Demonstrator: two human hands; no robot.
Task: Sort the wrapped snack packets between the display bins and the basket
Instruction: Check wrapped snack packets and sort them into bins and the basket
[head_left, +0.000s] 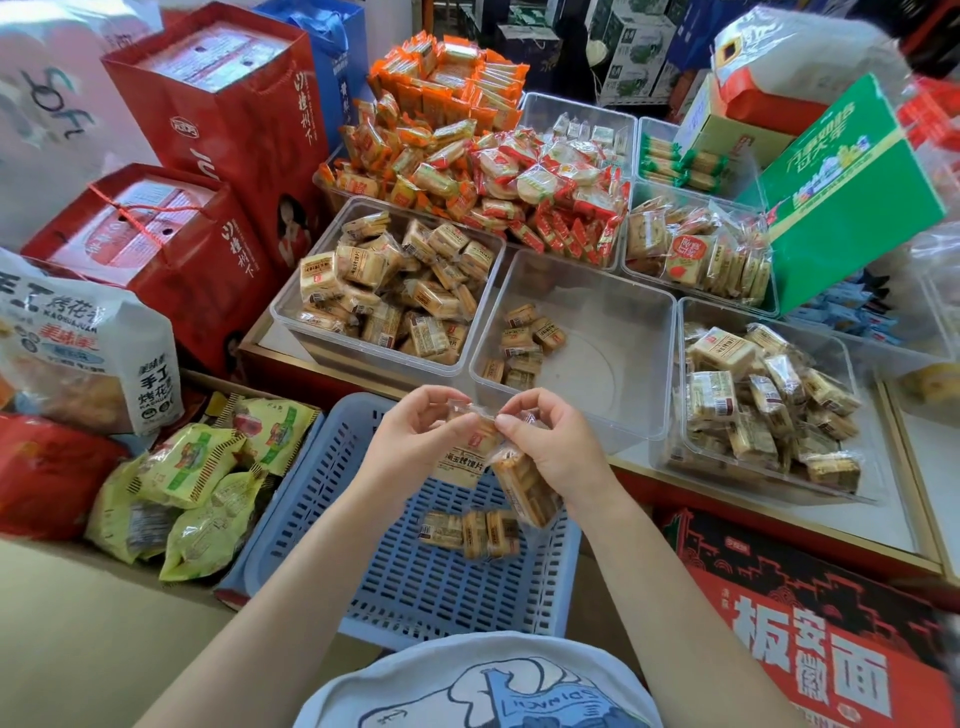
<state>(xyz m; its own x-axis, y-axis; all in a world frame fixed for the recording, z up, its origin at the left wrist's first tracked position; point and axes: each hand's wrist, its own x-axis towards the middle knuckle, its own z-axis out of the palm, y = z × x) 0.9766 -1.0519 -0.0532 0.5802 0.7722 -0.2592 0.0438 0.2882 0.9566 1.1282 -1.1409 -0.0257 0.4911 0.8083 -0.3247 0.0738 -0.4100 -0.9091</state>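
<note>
Both hands (415, 431) (550, 441) pinch crinkly clear packet (470, 452) over slotted plastic basket (311, 499).

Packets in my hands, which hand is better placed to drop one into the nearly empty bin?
Probably the right hand. It pinches a packet and sits just below that bin, which lies ahead and to its right. The left hand would have to cross over it.

Both hands (415, 431) (550, 441) raised, fingers (511, 423) pinching.
</note>
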